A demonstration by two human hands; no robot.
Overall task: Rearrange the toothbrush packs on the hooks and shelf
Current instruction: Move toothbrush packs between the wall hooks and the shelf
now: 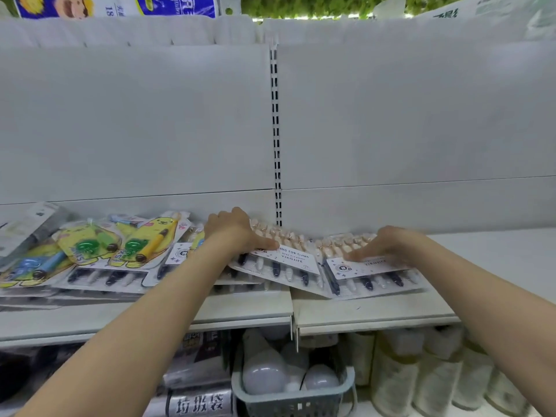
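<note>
While the yellow cartoon toothbrush packs (132, 239) lie heaped at the shelf's left, the left hand (237, 230) rests flat, fingers spread, on a tilted multi-brush pack (279, 266) mid-shelf, grasping nothing. Just beside it, the right hand (388, 245) presses open-palmed on a second such pack (373, 275). Sliding both square to the shelf (376, 311) edge, without overlap, would likely serve best.
</note>
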